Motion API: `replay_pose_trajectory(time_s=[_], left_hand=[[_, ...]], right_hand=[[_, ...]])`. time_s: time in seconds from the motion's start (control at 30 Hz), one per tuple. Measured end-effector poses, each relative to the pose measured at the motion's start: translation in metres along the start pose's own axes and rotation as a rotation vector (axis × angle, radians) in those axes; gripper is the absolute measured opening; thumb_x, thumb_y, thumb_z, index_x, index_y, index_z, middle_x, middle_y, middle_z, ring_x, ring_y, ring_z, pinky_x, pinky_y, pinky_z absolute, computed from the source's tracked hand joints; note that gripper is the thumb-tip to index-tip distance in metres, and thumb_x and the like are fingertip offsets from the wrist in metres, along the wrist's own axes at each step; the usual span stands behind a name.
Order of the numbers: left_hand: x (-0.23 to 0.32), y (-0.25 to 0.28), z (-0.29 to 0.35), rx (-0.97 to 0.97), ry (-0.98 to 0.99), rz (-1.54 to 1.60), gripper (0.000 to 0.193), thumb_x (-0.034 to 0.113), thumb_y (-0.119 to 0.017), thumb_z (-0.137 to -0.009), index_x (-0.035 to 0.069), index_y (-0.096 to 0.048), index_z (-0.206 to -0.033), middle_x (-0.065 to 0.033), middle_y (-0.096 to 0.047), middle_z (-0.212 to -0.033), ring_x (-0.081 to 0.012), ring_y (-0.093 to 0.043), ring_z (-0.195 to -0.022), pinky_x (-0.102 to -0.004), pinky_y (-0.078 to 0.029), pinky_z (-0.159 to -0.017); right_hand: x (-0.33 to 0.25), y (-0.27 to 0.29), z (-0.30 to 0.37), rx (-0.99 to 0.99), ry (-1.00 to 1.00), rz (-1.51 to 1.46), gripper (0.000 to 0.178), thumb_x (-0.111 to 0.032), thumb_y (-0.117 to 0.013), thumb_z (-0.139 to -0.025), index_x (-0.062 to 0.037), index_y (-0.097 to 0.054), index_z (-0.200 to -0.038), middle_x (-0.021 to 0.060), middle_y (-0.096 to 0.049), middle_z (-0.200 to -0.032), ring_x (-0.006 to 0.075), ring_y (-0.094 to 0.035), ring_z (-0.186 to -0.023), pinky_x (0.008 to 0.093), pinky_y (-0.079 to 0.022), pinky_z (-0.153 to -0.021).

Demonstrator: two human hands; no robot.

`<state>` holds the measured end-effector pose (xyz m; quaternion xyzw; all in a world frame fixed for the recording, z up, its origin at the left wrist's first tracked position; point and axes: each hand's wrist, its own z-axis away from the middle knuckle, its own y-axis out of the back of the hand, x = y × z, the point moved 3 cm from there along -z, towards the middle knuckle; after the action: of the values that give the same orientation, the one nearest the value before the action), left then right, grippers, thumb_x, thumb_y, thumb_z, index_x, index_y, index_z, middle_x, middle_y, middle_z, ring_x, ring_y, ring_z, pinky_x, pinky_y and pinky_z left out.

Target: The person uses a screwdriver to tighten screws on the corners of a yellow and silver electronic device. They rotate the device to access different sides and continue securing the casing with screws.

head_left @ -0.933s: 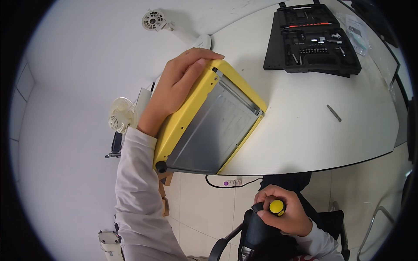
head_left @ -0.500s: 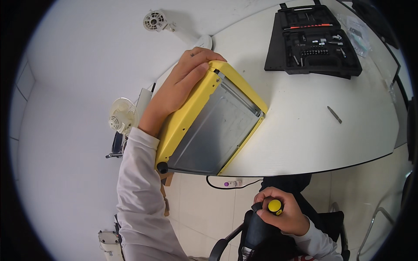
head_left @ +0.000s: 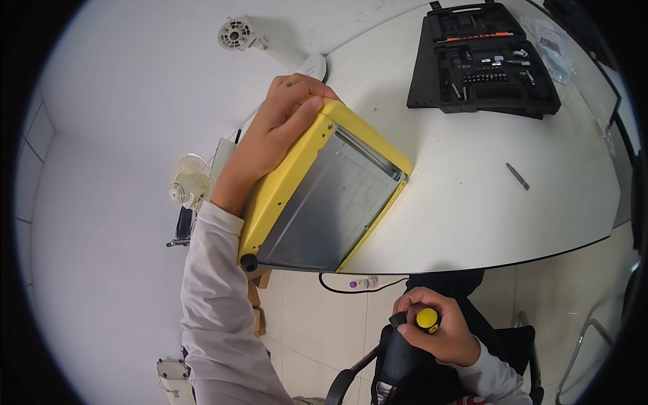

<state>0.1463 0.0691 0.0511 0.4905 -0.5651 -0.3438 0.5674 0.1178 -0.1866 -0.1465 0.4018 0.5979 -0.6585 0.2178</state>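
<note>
A boxy unit with a yellow frame (head_left: 277, 202) and a grey metal panel (head_left: 324, 202) stands tilted on edge at the left of the table. My left hand (head_left: 280, 125) is closed over its upper corner, thumb on the near side and fingertips hidden behind. A black round foot (head_left: 249, 262) sits at the unit's lower left corner. Below the table's front edge, my right hand (head_left: 445, 334) is wrapped around a black tool handle with a yellow end (head_left: 427, 318). Its thumb and forefinger also pinch a small black round piece (head_left: 399, 320). The handle's far end is hidden.
A black tool case (head_left: 496, 77) with bits and sockets lies open at the back right. A small metal bit (head_left: 518, 176) rests on the white table (head_left: 466, 223). Clear plastic bags (head_left: 555, 54) lie beside the case. Two small fans (head_left: 235, 34) stand near the wall.
The upper corner of the yellow-framed unit has shifted slightly left with my left hand. My right hand keeps its hold on the tool handle and the small black piece.
</note>
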Motion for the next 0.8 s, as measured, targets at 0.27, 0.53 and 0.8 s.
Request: replay_pose_trajectory(time_s=[0.27, 0.53, 0.8], left_hand=[[-0.002, -0.002, 0.002, 0.005, -0.017, -0.019, 0.03, 0.028, -0.043, -0.094, 0.003, -0.058, -0.103, -0.0072, -0.054, -0.104, -0.0207, -0.043, -0.108, -0.0318, -0.031, -0.097], [0.001, 0.001, 0.003, 0.005, -0.04, -0.088, 0.036, 0.031, -0.054, -0.087, 0.001, -0.058, -0.106, -0.0089, -0.055, -0.104, -0.0226, -0.045, -0.106, -0.033, -0.034, -0.095], [-0.002, 0.002, -0.001, -0.006, -0.023, -0.009, 0.034, 0.026, -0.053, -0.086, -0.001, -0.063, -0.104, -0.0094, -0.058, -0.104, -0.0211, -0.048, -0.107, -0.0329, -0.036, -0.094]], right_hand=[[-0.048, -0.016, -0.043, 0.037, 0.005, -0.298, 0.029, -0.009, -0.064, -0.085, 0.0023, -0.054, -0.109, 0.0016, -0.055, -0.076, 0.0033, -0.048, -0.059, 0.018, -0.037, -0.053], [-0.076, -0.02, -0.098, -0.008, 0.142, -0.602, 0.029, -0.019, -0.064, -0.088, -0.0043, -0.054, -0.11, 0.0029, -0.056, -0.099, 0.0047, -0.045, -0.066, 0.0186, -0.036, -0.052], [-0.061, -0.007, -0.15, -0.26, 0.134, -0.747, 0.029, -0.018, -0.065, -0.087, -0.0069, -0.055, -0.112, 0.0052, -0.059, -0.104, 0.0058, -0.043, -0.067, 0.019, -0.035, -0.051]])
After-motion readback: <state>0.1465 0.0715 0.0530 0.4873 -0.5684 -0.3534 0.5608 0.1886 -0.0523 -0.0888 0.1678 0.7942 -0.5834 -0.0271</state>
